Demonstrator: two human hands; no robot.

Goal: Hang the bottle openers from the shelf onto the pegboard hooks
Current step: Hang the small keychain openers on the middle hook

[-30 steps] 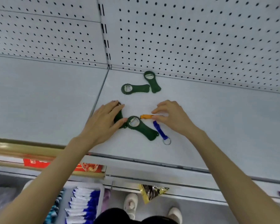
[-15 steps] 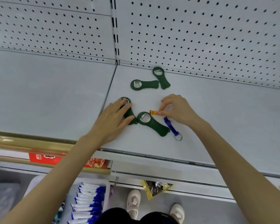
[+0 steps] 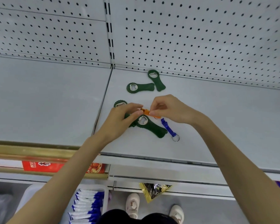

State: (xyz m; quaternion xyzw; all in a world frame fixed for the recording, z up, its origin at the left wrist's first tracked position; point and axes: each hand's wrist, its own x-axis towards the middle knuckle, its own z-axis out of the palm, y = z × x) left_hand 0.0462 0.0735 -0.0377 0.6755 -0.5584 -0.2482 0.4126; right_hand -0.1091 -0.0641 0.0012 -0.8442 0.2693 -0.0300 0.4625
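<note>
Over the white shelf [image 3: 225,126], a little in front of the pegboard [image 3: 192,38], I have both hands meeting on one piece. My right hand [image 3: 173,110] pinches the orange bottle opener [image 3: 146,112] between thumb and fingertips, with the remaining fingers curled in toward the palm. My left hand [image 3: 120,120] comes in from the other side and nips the opener's far end between thumb and forefinger, the other fingers loosely bent below. So both hands are closed on the same orange opener, which sits between them above the head of the slanted green opener [image 3: 152,127]. I cannot tell whether the two are touching.

That slanted one lies flat on the shelf, its handle running toward the shelf edge. Just beside its handle lies the blue opener [image 3: 167,127], with its key ring [image 3: 175,138] at the near end. The half-hidden green opener [image 3: 120,103] shows only its round head past my left fingers; the rest is under the hand. Farther back, near the foot of the pegboard, the sideways green opener [image 3: 140,88] and the rear green opener [image 3: 157,80] lie with their handle ends meeting.
</note>
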